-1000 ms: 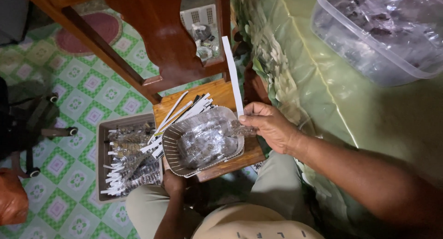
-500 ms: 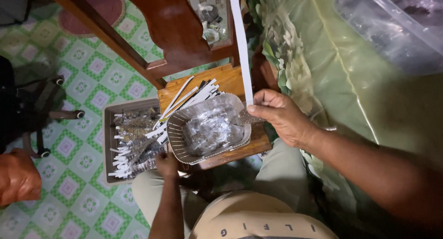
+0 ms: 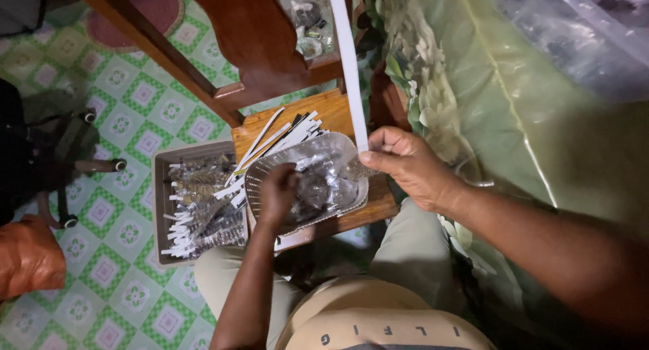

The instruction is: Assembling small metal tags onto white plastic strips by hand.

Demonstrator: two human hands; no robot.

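Head view: 1 long white paper strip (image 3: pixel 351 73) is pinched upright in the right hand (image 3: pixel 405 167), the left hand (image 3: pixel 278 191) is closed on clear packets in the basket (image 3: pixel 260 178), while many finished strip-topped packets (image 3: pixel 199 215) are laid in the grey tray (image 3: pixel 162 208), more loose strips (image 3: pixel 284 135) left.

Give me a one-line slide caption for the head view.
Right hand pinches a white paper strip while left hand reaches into a basket of small clear bags.

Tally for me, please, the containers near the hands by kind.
Round woven basket holding clear packets: 1
Grey rectangular tray of finished packets: 1
Clear plastic tub on the green cloth: 1
Total: 3
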